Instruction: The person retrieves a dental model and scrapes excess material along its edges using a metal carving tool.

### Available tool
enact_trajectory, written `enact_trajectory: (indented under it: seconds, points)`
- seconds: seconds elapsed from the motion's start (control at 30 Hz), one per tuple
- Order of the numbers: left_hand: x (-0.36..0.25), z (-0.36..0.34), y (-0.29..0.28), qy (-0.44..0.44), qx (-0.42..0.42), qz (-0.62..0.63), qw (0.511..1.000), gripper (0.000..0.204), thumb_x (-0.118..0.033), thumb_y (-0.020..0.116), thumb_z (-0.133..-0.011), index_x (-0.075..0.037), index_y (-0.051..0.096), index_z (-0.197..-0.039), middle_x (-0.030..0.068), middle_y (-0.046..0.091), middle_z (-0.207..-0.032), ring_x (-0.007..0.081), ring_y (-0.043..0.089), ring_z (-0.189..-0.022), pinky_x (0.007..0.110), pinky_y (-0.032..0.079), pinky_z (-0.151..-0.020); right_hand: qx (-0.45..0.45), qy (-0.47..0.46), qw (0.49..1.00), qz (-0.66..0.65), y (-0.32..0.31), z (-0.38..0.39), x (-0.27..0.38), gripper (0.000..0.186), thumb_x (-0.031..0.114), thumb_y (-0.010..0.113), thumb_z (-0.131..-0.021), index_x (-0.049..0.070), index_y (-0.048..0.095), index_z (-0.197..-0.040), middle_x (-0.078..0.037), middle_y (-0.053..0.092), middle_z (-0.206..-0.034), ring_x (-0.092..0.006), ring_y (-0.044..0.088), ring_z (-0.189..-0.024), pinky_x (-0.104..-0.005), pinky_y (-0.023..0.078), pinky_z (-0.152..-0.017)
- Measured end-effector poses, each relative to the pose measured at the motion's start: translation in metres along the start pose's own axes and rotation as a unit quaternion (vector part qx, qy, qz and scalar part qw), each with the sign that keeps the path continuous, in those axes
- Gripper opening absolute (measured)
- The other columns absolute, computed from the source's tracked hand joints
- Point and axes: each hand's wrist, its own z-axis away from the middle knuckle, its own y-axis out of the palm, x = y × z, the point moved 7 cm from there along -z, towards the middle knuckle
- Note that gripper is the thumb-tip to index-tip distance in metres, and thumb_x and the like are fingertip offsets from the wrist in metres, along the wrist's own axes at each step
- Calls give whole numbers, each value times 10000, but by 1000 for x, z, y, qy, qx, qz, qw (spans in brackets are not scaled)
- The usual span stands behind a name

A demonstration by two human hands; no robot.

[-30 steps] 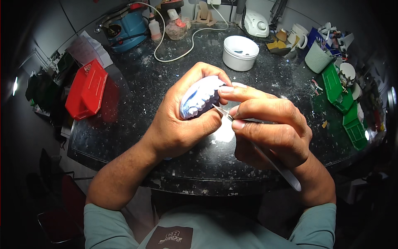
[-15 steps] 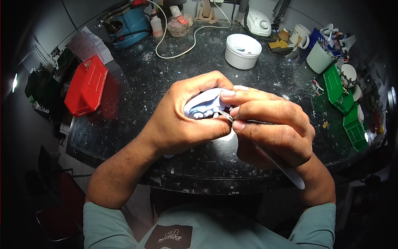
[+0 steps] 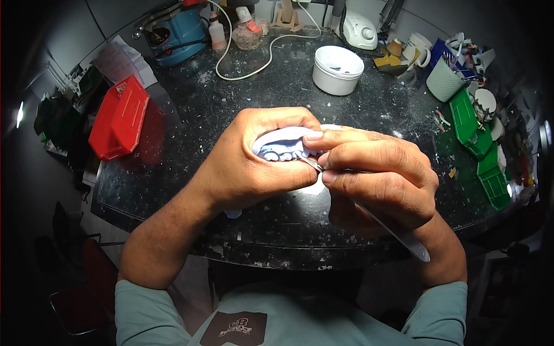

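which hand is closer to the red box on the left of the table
Left. The left hand sits mid-table, a gap to the right of the red box; the right hand is farther right, beyond the left hand.

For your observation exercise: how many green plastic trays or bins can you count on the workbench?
3 at least, along the bench's right edge: upper green tray, middle green tray, lower green tray. Clutter and the dark rim may hide more.

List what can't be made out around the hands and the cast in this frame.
- Dental cast, head view: mostly wrapped by the left hand; only a strip of teeth shows.
- Metal tool, head view: its working tip is hidden behind the right hand fingers.
- White tub, head view: contents too small to tell.
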Motion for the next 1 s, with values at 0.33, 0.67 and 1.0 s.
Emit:
enact_trajectory:
  seconds: [0.33, 0.67, 1.0]
  points:
    - [-2, 1, 0, -22, -17, 18, 999, 193, -96, 761, -783, -30, 659, -932, -32, 630, -801, 18, 552, -735, 208, 443, -619, -3, -3, 1000, 0, 2, 4, -4, 215, -5, 782, -671, -45, 687, -859, -194, 699, -941, -301, 745, -852, -380, 631, -764]
    - [2, 0, 3, -90, 11, 4, 996, 322, -119, 726, -674, 12, 637, -954, -2, 627, -846, 49, 560, -788, 217, 451, -697, 5, 25, 1000, -8, -1, 2, -5, 207, 16, 774, -696, -33, 705, -885, -185, 705, -934, -294, 744, -834, -370, 631, -752]
    - [1, -1, 2, -11, 18, 19, 1000, 209, -87, 776, -763, -28, 646, -915, -19, 645, -816, 33, 560, -753, 224, 464, -654, 20, -10, 1000, 9, 3, -1, -2, 196, 32, 767, -700, -23, 717, -882, -161, 712, -906, -303, 749, -878, -396, 635, -788]
